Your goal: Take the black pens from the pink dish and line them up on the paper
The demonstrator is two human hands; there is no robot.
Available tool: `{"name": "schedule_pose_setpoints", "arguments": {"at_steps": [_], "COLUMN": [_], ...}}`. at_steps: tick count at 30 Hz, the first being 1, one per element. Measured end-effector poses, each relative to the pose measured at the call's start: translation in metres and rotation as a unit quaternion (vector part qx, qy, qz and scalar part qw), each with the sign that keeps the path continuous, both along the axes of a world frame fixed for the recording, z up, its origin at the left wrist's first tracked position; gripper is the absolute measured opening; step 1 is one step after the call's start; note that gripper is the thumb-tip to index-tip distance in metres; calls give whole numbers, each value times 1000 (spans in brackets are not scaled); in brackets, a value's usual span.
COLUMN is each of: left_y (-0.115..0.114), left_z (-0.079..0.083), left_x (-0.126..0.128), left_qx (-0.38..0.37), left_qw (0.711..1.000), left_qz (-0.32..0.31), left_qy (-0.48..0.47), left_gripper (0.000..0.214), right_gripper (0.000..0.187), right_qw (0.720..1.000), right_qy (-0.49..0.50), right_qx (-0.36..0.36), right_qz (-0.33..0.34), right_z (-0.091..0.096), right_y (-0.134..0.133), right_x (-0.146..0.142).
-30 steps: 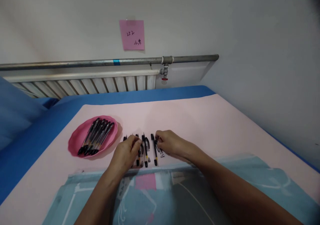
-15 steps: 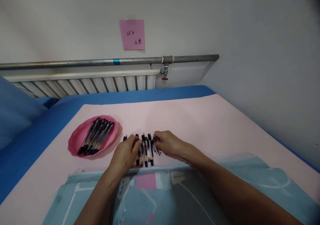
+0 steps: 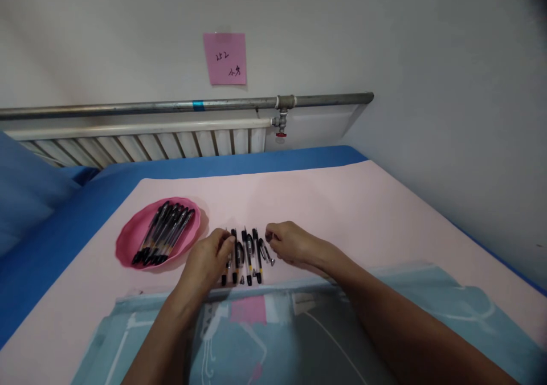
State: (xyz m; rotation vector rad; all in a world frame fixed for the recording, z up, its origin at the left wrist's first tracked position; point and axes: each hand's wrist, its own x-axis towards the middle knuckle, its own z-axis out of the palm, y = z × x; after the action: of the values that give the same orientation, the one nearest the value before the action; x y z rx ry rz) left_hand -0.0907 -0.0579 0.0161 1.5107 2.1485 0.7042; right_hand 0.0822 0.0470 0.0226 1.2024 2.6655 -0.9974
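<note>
Laying left hand's (image 3: 208, 262) pressed-together fingers on the pens (image 3: 249, 255), right hand (image 3: 291, 244) pinching the rightmost pen's (image 3: 265, 253) top; seemingly light, stiff, roll-prone, best gripped mid-barrel.

The loose pens (image 3: 249, 257) are black with yellow bands on a pale pink sheet (image 3: 342, 203), the bundled pens (image 3: 164, 234) black in a pink dish (image 3: 128, 244) at left, the near fabric (image 3: 461, 311) light blue with white lines.
</note>
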Motion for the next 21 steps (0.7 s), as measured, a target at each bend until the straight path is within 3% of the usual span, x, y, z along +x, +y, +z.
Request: {"name": "schedule_pose_setpoints", "arguments": {"at_steps": [6, 14, 21], "left_y": [1, 0, 0], "left_z": [0, -1, 0], "left_x": [-2, -1, 0], "left_qx": [-5, -19, -27], "left_qw": [1000, 999, 999], "left_qz": [1, 0, -2], "left_qy": [20, 31, 34], "left_gripper": [28, 26, 25], "right_gripper": [16, 13, 15], "right_qw": [989, 962, 962], "right_qy": [-92, -75, -85], "right_qx": [-114, -255, -254], "right_qz": [20, 67, 49], "right_z": [12, 10, 12], "right_y": [1, 0, 4], "right_x": [8, 12, 12]}}
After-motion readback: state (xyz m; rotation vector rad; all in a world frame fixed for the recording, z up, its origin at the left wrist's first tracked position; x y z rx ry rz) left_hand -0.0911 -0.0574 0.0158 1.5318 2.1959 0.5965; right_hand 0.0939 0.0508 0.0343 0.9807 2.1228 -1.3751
